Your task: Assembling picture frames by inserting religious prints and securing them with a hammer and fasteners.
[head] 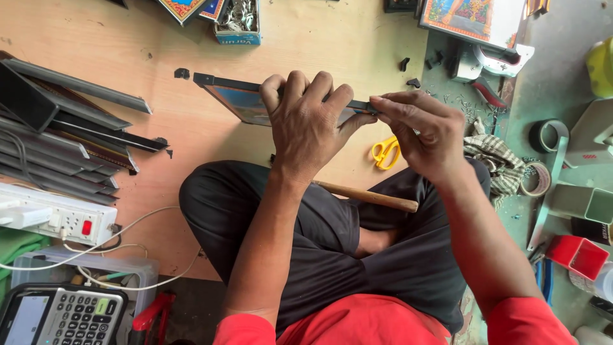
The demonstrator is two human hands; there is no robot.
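Head view, near to far. Nearest the camera I see red sleeves and dark trousers on crossed legs, the person seated on the pale plywood floor (pixel 191 128). At lower left lie a grey desk calculator (pixel 80 317) on a clear plastic box, and above it a white power strip with a red switch (pixel 54 219), its white cables trailing across the floor. A wooden tool handle (pixel 367 196) rests across the lap, its head hidden from me.

Above the knees, both hands meet on a small picture in a thin black frame with a blue face (pixel 246 102), held tilted just over the floor. The left hand (pixel 306 124) is clenched over the frame's upper rail, fingers curled over the top edge and thumb stretched toward the right end. The right hand (pixel 424 134) pinches that same right end between thumb and fingertips; whether anything small sits in the pinch I cannot tell. Yellow-handled scissors (pixel 385 152) lie on the floor just behind the right hand.

At left, a stack of grey and black moulding strips (pixel 60 137) lies well apart from the hands. At right are a checked cloth (pixel 495 160) and rolls of tape (pixel 546 137). Farthest off, a small blue box of metal parts (pixel 237 22) and a colourful framed print (pixel 472 19) lie near the top edge.
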